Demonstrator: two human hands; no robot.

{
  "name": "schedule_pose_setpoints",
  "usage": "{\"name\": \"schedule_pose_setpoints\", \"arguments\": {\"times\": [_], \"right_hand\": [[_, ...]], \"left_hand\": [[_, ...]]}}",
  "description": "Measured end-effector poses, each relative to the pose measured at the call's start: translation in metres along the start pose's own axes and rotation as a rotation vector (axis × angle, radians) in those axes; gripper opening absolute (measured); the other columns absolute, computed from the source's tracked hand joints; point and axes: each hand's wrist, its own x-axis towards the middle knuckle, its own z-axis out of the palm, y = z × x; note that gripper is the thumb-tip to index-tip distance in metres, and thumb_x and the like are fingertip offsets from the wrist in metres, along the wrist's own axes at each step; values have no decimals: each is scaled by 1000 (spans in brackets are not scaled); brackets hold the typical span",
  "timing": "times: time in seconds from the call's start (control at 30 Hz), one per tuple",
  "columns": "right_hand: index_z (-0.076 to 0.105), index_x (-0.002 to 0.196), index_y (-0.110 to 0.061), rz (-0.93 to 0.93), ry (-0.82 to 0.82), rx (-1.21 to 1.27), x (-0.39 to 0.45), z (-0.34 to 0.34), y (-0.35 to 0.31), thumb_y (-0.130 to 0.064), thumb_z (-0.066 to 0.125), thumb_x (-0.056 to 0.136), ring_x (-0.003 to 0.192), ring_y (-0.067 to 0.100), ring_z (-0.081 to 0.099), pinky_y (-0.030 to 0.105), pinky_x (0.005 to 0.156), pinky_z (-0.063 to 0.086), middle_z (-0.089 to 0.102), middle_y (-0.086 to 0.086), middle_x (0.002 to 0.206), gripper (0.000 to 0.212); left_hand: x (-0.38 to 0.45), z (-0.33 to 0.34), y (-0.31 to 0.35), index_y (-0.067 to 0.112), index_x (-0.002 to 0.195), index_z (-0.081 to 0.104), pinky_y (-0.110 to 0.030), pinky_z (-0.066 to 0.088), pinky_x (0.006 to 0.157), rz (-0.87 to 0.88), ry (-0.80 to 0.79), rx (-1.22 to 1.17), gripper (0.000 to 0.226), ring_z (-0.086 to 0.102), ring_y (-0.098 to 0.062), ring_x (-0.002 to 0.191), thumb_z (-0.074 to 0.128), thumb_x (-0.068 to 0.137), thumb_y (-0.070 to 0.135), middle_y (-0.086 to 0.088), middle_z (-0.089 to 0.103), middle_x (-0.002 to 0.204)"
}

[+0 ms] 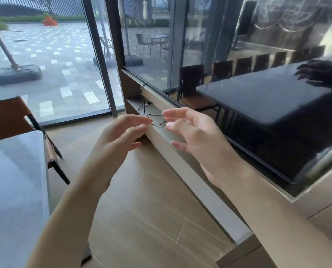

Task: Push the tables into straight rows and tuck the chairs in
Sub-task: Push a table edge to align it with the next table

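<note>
**Hands free, turning toward the desk and chair**

I am holding both hands up in front of me, carrying nothing. My left hand is hanging loosely spread, fingers relaxed. My right hand is likewise spread, palm facing the left one, clear of every surface.

The desk is sitting to the left of my left hand, its glossy top well apart from both palms. The brown chair is standing at the far end of the desk, its back just beyond the desk edge; I cannot tell whether it is fully tucked in.

To the right of the desk, a low ledge under the window is carrying a loose black cable.

Judgement: the next step is squaring the desk. I am planning flat palms low on its edge, pushing evenly so it does not pivot, and checking the chair legs are not catching.
</note>
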Motion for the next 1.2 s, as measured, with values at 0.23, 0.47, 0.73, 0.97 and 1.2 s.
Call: {"name": "schedule_pose_setpoints", "arguments": {"times": [0.23,0.47,0.73,0.97,1.2], "right_hand": [[68,115,-31,1,-80,11,58,35,7,-22,62,95,111,3,61,39,104,51,68,-18,109,22],[69,111,-37,4,-195,3,127,69,24,-27,64,94,107,-2,62,39,105,49,69,-24,104,21],[70,114,-36,36,-282,70,238,93,36,-24,65,92,114,0,61,41,108,46,70,-16,114,25],[67,119,-35,42,-380,81,334,102,45,-23,63,94,112,0,61,40,106,49,67,-17,117,28],[67,123,-32,13,-514,112,398,131,39,-19,61,96,114,3,62,38,102,53,67,-15,118,30]], "left_hand": [[33,-40,-19,37,100,77,-37,53,98,-11,62,17,16,66,-8,117,66,96,26,12,73,117],[70,-73,-46,35,105,75,-35,52,99,-48,174,49,23,65,-8,119,61,87,38,14,72,120],[154,-105,-69,42,106,71,-31,52,99,-103,282,111,28,63,-7,121,58,83,48,18,69,122],[228,-125,-91,35,113,71,-27,53,94,-141,383,114,34,66,-5,117,59,83,47,17,71,118],[260,-159,-107,30,115,71,-29,53,93,-163,534,124,34,68,-5,114,58,86,45,13,71,120]]}}
